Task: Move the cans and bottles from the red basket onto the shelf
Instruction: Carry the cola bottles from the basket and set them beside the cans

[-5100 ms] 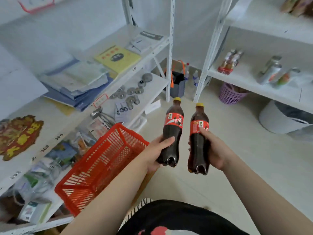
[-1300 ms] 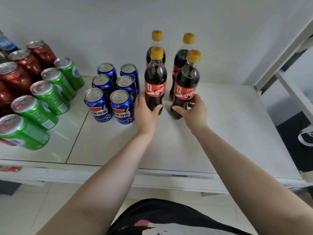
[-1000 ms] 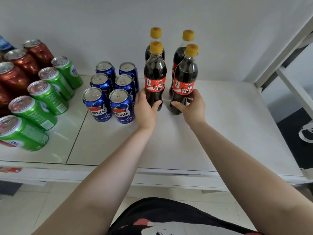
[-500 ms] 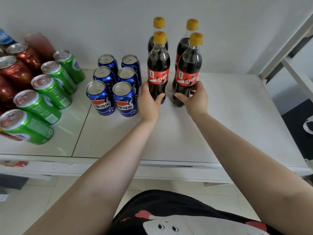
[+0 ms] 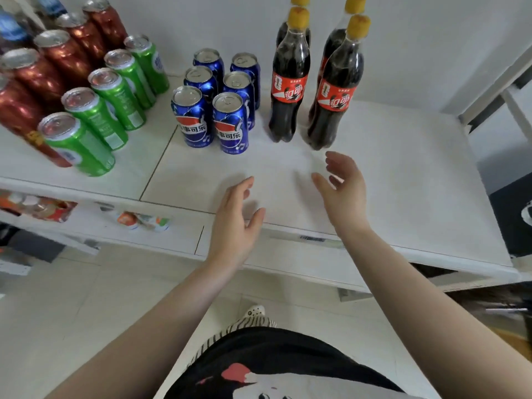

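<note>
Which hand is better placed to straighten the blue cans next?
Probably the left hand: open, empty, and nearer the blue cans. The right hand, also empty, sits below the cola bottles.

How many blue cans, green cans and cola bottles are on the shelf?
Blue cans: 6
Green cans: 5
Cola bottles: 4
Total: 15

The two rear cola bottles [image 5: 331, 50] stand mostly hidden behind the front pair, their yellow caps cut off by the top edge. The red cans [image 5: 26, 82] run off the left edge. Packets on the lower shelf [image 5: 144, 221] are too blurred to identify.
</note>
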Available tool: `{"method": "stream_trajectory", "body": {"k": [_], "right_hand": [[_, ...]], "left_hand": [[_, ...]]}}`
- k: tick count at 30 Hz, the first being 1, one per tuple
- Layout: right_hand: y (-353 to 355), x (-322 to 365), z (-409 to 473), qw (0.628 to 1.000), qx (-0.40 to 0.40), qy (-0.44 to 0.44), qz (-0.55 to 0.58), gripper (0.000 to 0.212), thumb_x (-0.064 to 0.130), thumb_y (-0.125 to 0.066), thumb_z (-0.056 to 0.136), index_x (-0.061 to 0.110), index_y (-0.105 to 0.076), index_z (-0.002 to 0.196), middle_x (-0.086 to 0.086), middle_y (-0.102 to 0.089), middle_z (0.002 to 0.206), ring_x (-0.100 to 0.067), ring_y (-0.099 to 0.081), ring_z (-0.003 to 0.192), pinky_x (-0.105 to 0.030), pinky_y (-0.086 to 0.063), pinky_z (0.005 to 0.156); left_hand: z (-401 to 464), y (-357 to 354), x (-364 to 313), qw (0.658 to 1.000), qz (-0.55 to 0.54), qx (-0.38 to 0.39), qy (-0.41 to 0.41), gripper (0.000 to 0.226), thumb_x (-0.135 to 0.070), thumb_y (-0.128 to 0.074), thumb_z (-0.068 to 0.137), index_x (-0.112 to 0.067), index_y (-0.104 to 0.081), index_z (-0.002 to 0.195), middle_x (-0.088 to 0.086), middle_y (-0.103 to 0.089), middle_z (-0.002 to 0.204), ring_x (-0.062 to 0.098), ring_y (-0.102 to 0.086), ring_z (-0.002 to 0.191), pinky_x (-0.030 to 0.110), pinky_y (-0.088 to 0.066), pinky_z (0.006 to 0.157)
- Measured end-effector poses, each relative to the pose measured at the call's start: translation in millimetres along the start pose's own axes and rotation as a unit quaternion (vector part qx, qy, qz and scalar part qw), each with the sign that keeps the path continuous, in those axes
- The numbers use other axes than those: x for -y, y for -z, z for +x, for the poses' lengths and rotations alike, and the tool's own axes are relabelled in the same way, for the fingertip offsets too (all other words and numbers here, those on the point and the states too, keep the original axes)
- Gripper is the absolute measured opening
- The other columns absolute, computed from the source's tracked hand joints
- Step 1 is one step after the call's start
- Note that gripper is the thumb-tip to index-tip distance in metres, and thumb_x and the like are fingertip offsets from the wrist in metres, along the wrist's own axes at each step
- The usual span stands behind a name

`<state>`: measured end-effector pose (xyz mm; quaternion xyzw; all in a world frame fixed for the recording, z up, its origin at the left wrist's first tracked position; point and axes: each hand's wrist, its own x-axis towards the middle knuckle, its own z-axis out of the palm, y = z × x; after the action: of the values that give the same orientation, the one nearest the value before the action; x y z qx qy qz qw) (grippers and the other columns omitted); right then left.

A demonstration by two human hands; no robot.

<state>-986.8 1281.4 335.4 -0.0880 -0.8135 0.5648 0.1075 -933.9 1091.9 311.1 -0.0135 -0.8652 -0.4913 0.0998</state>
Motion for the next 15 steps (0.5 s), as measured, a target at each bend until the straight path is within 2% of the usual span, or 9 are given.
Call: {"method": "stream_trajectory", "body": {"k": [2, 4, 8, 12, 15], "right_hand": [[-3, 3, -36, 0.997, 0.051, 0.050, 0.013, 0.034, 0.011, -0.066, 0.085, 0.019, -0.060, 0.117, 0.004, -0.062, 0.118, -0.009, -0.060, 0.102, -0.022, -0.050, 0.085], [-10, 1, -73, 0.992, 0.101, 0.074, 0.019, 0.027, 0.014, -0.064, 0.085, 0.024, -0.061, 0.110, 0.009, -0.063, 0.113, -0.005, -0.060, 0.096, -0.020, -0.051, 0.077], [-30, -19, -146, 0.973, 0.213, 0.082, -0.020, 0.026, 0.016, -0.062, 0.085, 0.026, -0.062, 0.109, 0.010, -0.063, 0.107, -0.007, -0.060, 0.092, -0.026, -0.052, 0.078], [-60, -45, -221, 0.925, 0.347, 0.091, -0.125, 0.029, 0.018, -0.063, 0.085, 0.022, -0.061, 0.113, 0.004, -0.063, 0.111, -0.012, -0.060, 0.096, -0.037, -0.052, 0.085], [-83, -59, -279, 0.878, 0.435, 0.095, -0.177, 0.028, 0.024, -0.062, 0.086, 0.026, -0.060, 0.113, 0.009, -0.064, 0.108, -0.009, -0.059, 0.094, -0.032, -0.051, 0.082]], "left_hand": [[-48, 23, 13, 0.998, 0.052, -0.031, 0.018, 0.047, -0.009, -0.063, 0.086, -0.012, -0.050, 0.130, 0.001, -0.058, 0.127, 0.014, -0.055, 0.117, 0.022, -0.042, 0.097], [-98, 40, 27, 0.991, 0.098, -0.053, 0.071, 0.042, -0.009, -0.062, 0.086, -0.013, -0.053, 0.127, 0.000, -0.060, 0.125, 0.015, -0.055, 0.117, 0.017, -0.035, 0.096], [-208, 48, 49, 0.967, 0.131, -0.048, 0.211, 0.042, -0.015, -0.061, 0.088, -0.014, -0.052, 0.130, 0.000, -0.058, 0.127, 0.015, -0.052, 0.119, 0.016, -0.030, 0.096], [-308, 57, 66, 0.934, 0.140, -0.041, 0.326, 0.044, -0.020, -0.060, 0.089, -0.017, -0.050, 0.132, 0.000, -0.057, 0.127, 0.017, -0.052, 0.120, 0.022, -0.033, 0.099], [-371, 76, 78, 0.902, 0.134, -0.068, 0.404, 0.043, -0.022, -0.061, 0.089, -0.017, -0.051, 0.130, 0.001, -0.058, 0.124, 0.019, -0.054, 0.117, 0.028, -0.038, 0.097]]}}
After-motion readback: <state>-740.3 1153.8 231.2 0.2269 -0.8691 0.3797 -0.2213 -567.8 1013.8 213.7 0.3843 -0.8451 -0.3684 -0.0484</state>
